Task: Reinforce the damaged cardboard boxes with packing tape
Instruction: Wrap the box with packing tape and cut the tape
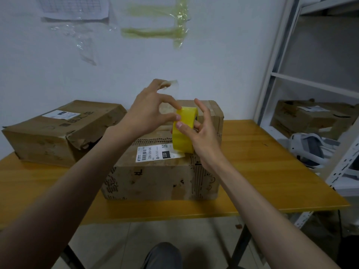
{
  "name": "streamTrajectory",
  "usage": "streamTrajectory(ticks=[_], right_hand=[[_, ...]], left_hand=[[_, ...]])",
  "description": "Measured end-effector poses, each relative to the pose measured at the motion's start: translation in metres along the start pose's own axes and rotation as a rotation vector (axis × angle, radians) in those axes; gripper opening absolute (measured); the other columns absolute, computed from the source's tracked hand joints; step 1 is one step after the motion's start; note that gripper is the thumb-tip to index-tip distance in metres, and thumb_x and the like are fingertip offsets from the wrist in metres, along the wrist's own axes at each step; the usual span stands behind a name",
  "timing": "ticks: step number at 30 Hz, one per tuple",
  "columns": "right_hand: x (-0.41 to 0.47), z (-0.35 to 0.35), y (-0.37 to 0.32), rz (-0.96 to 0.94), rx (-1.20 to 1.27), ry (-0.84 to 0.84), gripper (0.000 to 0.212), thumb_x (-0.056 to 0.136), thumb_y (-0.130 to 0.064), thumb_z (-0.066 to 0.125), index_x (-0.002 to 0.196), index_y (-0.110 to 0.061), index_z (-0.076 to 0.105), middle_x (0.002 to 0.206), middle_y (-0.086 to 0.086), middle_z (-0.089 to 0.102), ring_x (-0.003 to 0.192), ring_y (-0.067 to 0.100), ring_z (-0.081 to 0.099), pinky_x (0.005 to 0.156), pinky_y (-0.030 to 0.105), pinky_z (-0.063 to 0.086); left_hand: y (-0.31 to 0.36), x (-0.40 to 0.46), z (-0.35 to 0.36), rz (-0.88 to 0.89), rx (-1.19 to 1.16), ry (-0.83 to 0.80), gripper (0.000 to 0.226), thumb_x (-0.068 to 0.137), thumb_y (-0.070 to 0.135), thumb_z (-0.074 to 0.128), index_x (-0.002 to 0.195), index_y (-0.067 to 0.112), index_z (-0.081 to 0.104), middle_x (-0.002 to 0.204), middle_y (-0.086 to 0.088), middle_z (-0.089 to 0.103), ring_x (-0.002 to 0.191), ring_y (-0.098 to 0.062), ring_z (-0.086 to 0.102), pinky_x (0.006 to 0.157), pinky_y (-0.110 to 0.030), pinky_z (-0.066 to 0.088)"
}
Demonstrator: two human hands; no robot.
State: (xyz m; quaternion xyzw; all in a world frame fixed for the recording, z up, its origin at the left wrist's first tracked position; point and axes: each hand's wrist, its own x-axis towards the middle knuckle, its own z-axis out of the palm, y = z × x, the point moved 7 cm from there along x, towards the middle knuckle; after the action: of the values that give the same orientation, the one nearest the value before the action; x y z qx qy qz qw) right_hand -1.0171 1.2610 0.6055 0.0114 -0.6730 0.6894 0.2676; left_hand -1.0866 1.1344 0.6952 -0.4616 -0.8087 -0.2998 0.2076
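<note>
both hands pinch the yellow tape roll over the near box; second box left, shelf right

On the table, one box sits at centre, another box at left behind; shelves stand at right.

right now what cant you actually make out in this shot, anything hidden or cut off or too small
All in the head view:
- Tape roll: its core and far face, hidden by the right hand.
- Front box: part of its top, behind the roll and both hands; the label print is too small to read.
- Left hand: the clear tape strip it pinches is blurred.
- Left box: its label is too small.
- Box on the shelf: partly hidden by the shelf frame.
</note>
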Motion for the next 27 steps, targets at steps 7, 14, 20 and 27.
streamTrajectory(ticks=[7, 14, 20, 27], right_hand=[[-0.002, 0.002, -0.001, 0.003, -0.047, 0.004, 0.08, 0.093, -0.018, 0.075, 0.154, -0.04, 0.027, 0.117, 0.01, 0.074, 0.108, 0.027, 0.072, 0.094, 0.055, 0.058], [-0.003, 0.003, -0.004, -0.005, -0.067, 0.01, 0.079, 0.094, -0.019, 0.074, 0.153, -0.041, 0.027, 0.117, 0.008, 0.073, 0.106, 0.024, 0.072, 0.092, 0.052, 0.06], [-0.004, 0.005, -0.008, -0.023, -0.088, -0.009, 0.079, 0.094, -0.019, 0.073, 0.155, -0.037, 0.026, 0.109, -0.001, 0.074, 0.1, 0.014, 0.074, 0.085, 0.035, 0.062], [-0.001, 0.011, -0.011, -0.058, -0.127, -0.034, 0.075, 0.094, -0.02, 0.074, 0.152, -0.037, 0.03, 0.112, 0.008, 0.073, 0.102, 0.016, 0.072, 0.086, 0.032, 0.06]], left_hand=[[0.0, 0.006, -0.005, 0.041, 0.046, 0.031, 0.009, 0.082, 0.033, 0.075, 0.087, 0.027, 0.079, 0.141, -0.006, 0.049, 0.136, -0.02, 0.046, 0.114, -0.055, 0.033], [0.011, 0.023, -0.009, 0.154, 0.281, -0.054, 0.004, 0.085, 0.028, 0.079, 0.083, 0.024, 0.078, 0.143, -0.005, 0.049, 0.137, -0.022, 0.046, 0.121, -0.05, 0.018], [0.02, 0.032, -0.004, 0.321, 0.45, -0.162, 0.011, 0.09, 0.028, 0.071, 0.084, 0.02, 0.074, 0.146, -0.007, 0.047, 0.126, -0.026, 0.051, 0.119, -0.05, 0.021], [0.021, 0.031, 0.001, 0.255, 0.307, -0.341, 0.021, 0.085, 0.026, 0.076, 0.072, 0.028, 0.06, 0.151, -0.003, 0.04, 0.144, -0.018, 0.034, 0.121, -0.042, 0.012]])
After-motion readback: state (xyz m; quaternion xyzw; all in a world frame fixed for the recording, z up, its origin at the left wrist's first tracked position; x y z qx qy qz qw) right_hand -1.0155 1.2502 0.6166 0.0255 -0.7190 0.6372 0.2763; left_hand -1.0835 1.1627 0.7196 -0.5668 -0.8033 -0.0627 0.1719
